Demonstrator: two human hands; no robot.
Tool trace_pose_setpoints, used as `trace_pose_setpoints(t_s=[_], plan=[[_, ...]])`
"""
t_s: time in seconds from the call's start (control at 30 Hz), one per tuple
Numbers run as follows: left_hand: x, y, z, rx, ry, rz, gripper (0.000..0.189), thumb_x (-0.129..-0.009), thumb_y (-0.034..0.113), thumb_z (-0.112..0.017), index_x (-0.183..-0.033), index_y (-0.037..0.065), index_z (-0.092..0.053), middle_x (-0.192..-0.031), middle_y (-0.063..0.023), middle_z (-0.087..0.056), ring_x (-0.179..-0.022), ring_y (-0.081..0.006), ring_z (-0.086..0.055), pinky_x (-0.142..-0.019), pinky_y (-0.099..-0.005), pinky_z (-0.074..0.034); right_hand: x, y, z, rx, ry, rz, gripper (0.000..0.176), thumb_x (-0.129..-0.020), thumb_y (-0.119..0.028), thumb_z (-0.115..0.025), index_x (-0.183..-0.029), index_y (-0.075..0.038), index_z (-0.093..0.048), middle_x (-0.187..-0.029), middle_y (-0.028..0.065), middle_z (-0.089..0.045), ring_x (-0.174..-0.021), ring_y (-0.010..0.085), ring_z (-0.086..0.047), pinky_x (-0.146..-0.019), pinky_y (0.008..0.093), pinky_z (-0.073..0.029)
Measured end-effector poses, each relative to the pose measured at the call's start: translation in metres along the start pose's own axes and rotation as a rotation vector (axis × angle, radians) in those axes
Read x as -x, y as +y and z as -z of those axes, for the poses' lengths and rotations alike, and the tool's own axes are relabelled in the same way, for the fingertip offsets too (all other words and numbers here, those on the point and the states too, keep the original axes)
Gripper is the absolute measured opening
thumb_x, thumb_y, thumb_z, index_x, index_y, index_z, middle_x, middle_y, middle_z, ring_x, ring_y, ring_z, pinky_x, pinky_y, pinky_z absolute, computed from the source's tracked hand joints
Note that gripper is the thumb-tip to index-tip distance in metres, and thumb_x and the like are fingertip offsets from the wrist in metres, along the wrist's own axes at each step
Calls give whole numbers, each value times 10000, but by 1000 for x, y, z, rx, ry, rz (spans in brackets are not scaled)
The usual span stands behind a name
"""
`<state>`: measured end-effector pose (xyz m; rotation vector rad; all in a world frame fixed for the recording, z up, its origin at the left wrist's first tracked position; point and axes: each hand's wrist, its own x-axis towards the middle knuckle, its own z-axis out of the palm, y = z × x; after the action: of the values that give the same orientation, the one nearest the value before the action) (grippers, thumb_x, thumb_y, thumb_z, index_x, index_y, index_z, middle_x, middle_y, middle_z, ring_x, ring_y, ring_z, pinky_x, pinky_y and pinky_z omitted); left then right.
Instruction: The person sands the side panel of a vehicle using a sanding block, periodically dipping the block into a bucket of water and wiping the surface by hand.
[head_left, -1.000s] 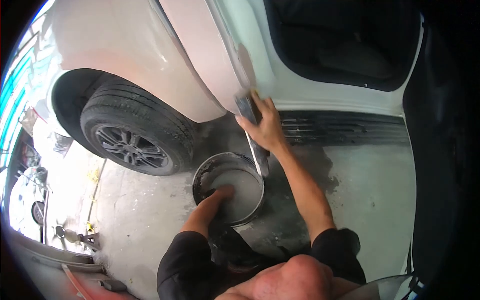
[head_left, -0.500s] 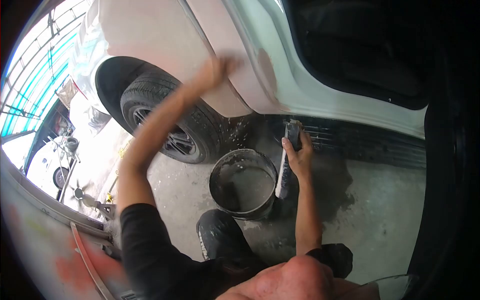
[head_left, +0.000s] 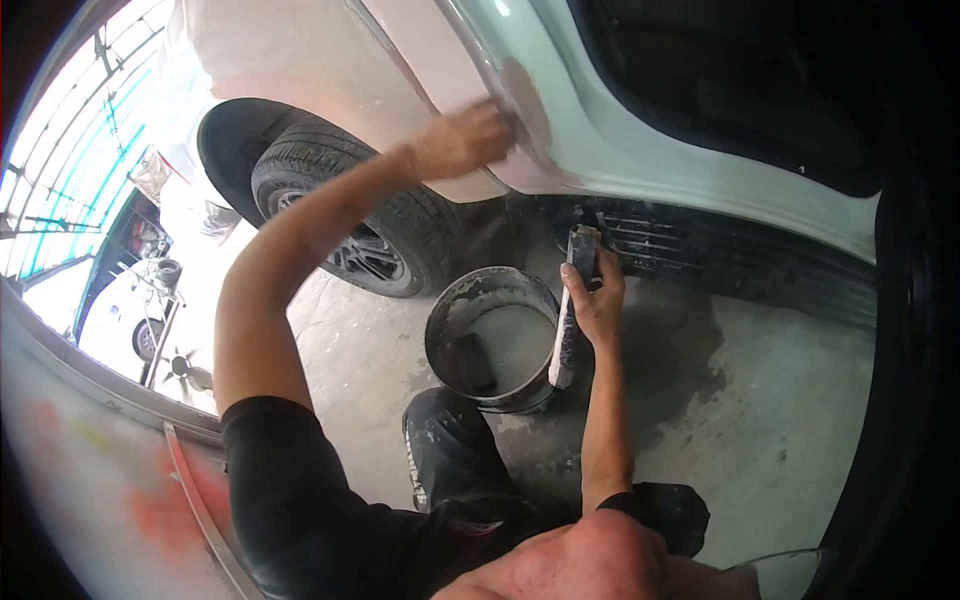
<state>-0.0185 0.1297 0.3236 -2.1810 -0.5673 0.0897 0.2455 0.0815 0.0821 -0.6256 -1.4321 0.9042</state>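
My left hand, slightly blurred, is against the lower pinkish-white car panel, beside a brownish patch. Its fingers are curled together; whatever lies under them is too hidden to name. My right hand grips a long block, dark with a pale side, held upright by the right rim of a bucket. Greyish water and a dark object are inside the bucket.
A car wheel stands left of the bucket. The open door frame and dark ribbed step are at upper right. My knee is just below the bucket. A red-stained panel fills the lower left.
My left hand has moved right and slightly down along the panel. The view has shifted a little, and my right hand still holds the block beside the bucket.
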Motion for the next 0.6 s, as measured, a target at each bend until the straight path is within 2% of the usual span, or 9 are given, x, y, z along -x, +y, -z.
trace_pose_setpoints(t_s=[0.07,0.13,0.33,0.4,0.43,0.47,0.53,0.57,0.6], plan=[[-1,23,-1,45,-117,-34,387,-947,229,-667,-1302,76,-679,-1320,-88,-643,-1351,-267,-532,-1245,-487,-348,1,4,2,2,-7,-19,653,-879,-310,-817,-1384,45,-604,-1207,195,-619,-1140,321,-621,-978,426,-498],[-4,7,2,-26,-58,-56,412,-950,229,-660,-1334,82,-660,-1348,-89,-630,-1362,-268,-523,-1245,-484,-347,3,8,4,21,3,8,663,-880,-308,-817,-1396,45,-596,-1219,200,-614,-1145,322,-621,-979,424,-499],[4,-106,61,-275,-55,-118,470,-921,196,-649,-1378,89,-634,-1397,-93,-609,-1391,-260,-505,-1245,-476,-346,-2,5,5,-8,5,-66,676,-886,-306,-810,-1409,56,-582,-1268,223,-596,-1189,335,-614,-1019,433,-486],[2,-140,92,-312,-145,-118,488,-905,136,-653,-1391,97,-623,-1417,-98,-602,-1386,-263,-513,-1237,-469,-355,-3,14,-1,1,17,-32,673,-888,-304,-807,-1413,53,-581,-1257,221,-597,-1169,333,-617,-1007,432,-489],[-8,-151,109,-212,-202,-90,331,-1034,165,-539,-1326,60,-654,-1384,-113,-615,-1369,-293,-507,-1264,-478,-312,-4,17,-2,7,24,-17,672,-890,-304,-805,-1414,51,-580,-1252,220,-597,-1159,331,-618,-1001,432,-490],[-10,-157,124,-259,-243,5,343,-1014,108,-543,-1333,68,-660,-1402,-100,-615,-1387,-282,-499,-1278,-463,-301,-5,19,-3,-6,22,-16,669,-890,-304,-805,-1413,48,-582,-1252,221,-596,-1145,331,-620,-991,432,-493],[-6,-189,145,-171,-114,165,368,-953,-10,-554,-1297,62,-664,-1378,-105,-635,-1392,-279,-514,-1266,-458,-321,-4,21,-7,-32,22,-17,663,-889,-304,-805,-1412,40,-586,-1253,224,-593,-1119,330,-624,-970,432,-499],[-18,-189,162,-326,-212,307,364,-940,-35,-531,-1263,59,-668,-1367,-120,-638,-1377,-293,-531,-1250,-470,-342,-3,22,-7,-37,18,-34,660,-888,-307,-807,-1406,40,-590,-1258,222,-597,-1123,331,-624,-971,434,-498],[-11,-201,162,-597,-75,176,345,-932,-43,-530,-1219,55,-693,-1353,-126,-646,-1352,-281,-553,-1236,-463,-364,-2,23,-7,-41,15,-51,657,-886,-309,-809,-1400,39,-594,-1262,220,-602,-1128,331,-625,-973,435,-498]])
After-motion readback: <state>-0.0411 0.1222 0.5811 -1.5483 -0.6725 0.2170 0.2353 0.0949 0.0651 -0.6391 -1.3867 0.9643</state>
